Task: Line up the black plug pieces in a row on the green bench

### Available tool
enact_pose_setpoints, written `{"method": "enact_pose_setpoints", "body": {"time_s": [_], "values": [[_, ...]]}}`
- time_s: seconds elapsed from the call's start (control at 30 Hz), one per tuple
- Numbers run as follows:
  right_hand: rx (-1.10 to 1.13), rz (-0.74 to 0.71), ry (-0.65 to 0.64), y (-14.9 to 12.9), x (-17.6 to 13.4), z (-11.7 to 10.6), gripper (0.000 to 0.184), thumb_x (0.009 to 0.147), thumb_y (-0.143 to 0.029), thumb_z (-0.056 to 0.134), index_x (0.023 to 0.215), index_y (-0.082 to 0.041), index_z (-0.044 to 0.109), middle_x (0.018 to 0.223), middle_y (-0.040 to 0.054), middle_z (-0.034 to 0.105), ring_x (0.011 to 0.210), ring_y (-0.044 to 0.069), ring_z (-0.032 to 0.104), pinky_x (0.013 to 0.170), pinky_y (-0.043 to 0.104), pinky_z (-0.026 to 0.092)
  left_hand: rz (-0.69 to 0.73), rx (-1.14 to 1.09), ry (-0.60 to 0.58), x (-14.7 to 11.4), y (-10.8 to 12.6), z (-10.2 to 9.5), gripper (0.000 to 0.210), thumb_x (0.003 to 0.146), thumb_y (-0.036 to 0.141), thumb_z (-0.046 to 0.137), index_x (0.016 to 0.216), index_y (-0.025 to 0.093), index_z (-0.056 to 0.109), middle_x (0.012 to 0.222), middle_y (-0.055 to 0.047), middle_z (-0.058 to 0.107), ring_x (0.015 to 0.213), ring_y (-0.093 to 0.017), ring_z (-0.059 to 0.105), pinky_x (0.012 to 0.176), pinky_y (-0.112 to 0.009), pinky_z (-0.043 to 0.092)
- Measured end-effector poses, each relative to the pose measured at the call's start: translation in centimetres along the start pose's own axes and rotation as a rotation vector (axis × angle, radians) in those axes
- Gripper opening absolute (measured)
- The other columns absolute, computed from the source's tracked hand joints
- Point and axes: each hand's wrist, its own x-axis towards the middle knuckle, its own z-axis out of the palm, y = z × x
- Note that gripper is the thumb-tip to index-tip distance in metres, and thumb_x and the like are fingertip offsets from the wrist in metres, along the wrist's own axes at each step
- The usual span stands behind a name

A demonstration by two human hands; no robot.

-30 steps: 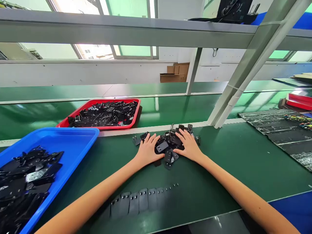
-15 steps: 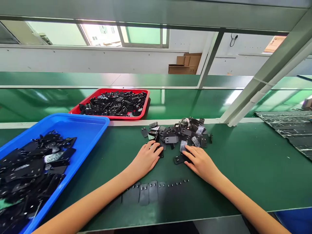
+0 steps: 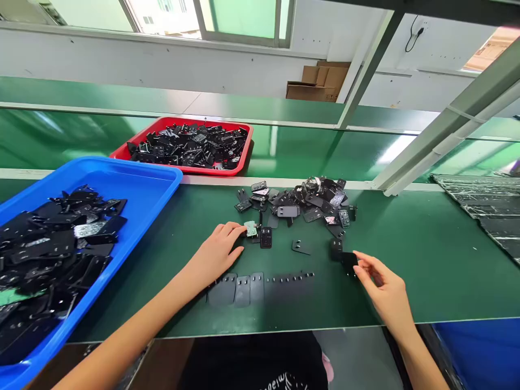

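My right hand [image 3: 382, 290] pinches a small black plate [image 3: 349, 262] between thumb and fingers, above the right part of the green bench. Beside that plate lies another rounded black piece [image 3: 336, 249]. My left hand [image 3: 217, 248] is open, fingers stretched out, with a fingertip touching a light green piece [image 3: 251, 228]. A black piece with holes [image 3: 266, 237] lies just right of it. Beyond both hands is a loose pile of small black plates [image 3: 312, 197]. Nearer me, several flat black plates [image 3: 242, 291] form a row. A lone black plate [image 3: 300, 247] rests between the hands.
A blue tray [image 3: 162, 174] heaped with black parts stands at left. Behind it, a red tray [image 3: 248, 142] holds many small black parts. A slanted metal post [image 3: 442, 130] rises at right, near dark wrapped sheets [image 3: 487, 203]. The bench's front edge runs below my hands.
My right hand has drawn away from the pile, right and toward me, now holding a black plate. My left hand has moved left to the green piece. The view has tilted down.
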Motion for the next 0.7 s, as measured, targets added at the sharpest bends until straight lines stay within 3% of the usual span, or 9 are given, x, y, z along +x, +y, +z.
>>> {"method": "enact_pose_setpoints", "body": {"time_s": [0.07,0.13,0.23,0.33,0.5,0.7], "values": [[0.123,0.162,-0.081,-0.7,-0.5,0.2,0.034,0.091,-0.039,0.055,0.120,-0.020,0.059,0.074,-0.0003,0.058,0.062,0.014,0.056,0.057,0.025,0.049,-0.034,-0.041,-0.002,-0.2,-0.5,0.1,0.034,0.090,0.027,0.039,0.119,0.017,0.054,0.123,-0.009,0.052,0.106,-0.023,0.052,0.096,-0.042,0.047],[0.104,0.199,-0.136,-1.2,-1.2,0.9,0.036,0.091,-0.042,0.053,0.116,-0.018,0.061,0.071,-0.0002,0.056,0.059,0.014,0.053,0.055,0.026,0.048,-0.072,-0.070,0.026,-0.2,-1.0,0.2,0.034,0.090,0.029,0.039,0.117,0.017,0.055,0.125,-0.011,0.049,0.107,-0.023,0.053,0.096,-0.042,0.046],[-0.066,0.121,-0.122,-1.7,-2.3,1.9,0.032,0.092,-0.041,0.049,0.107,-0.019,0.066,0.070,0.0006,0.055,0.058,0.014,0.049,0.057,0.028,0.047,-0.103,-0.109,0.016,0.3,-1.6,0.1,0.035,0.088,0.033,0.040,0.116,0.017,0.054,0.123,-0.010,0.051,0.103,-0.023,0.056,0.094,-0.041,0.047],[-0.127,0.050,-0.086,-1.9,-3.1,2.3,0.030,0.096,-0.037,0.043,0.109,-0.020,0.065,0.079,0.0026,0.057,0.063,0.014,0.051,0.057,0.027,0.047,-0.101,-0.094,-0.014,0.9,-2.2,0.0,0.033,0.088,0.036,0.040,0.110,0.018,0.056,0.114,-0.008,0.058,0.099,-0.023,0.056,0.092,-0.041,0.047],[-0.157,-0.101,-0.173,-2.1,-4.1,2.1,0.027,0.097,-0.033,0.048,0.119,-0.023,0.060,0.110,0.0084,0.058,0.097,0.019,0.059,0.080,0.033,0.053,-0.063,0.024,0.053,1.4,-3.1,-0.3,0.030,0.090,0.035,0.034,0.097,0.018,0.058,0.106,-0.009,0.060,0.095,-0.023,0.057,0.087,-0.040,0.048],[-0.345,-0.232,-0.087,-1.7,-3.9,2.2,0.017,0.096,-0.030,0.049,0.103,-0.020,0.062,0.127,0.0115,0.056,0.103,0.025,0.056,0.086,0.044,0.051,-0.119,0.163,0.142,-1.0,-1.8,-2.9,0.027,0.096,0.031,0.028,0.103,0.019,0.052,0.117,-0.007,0.055,0.095,-0.021,0.059,0.081,-0.035,0.050]]}}
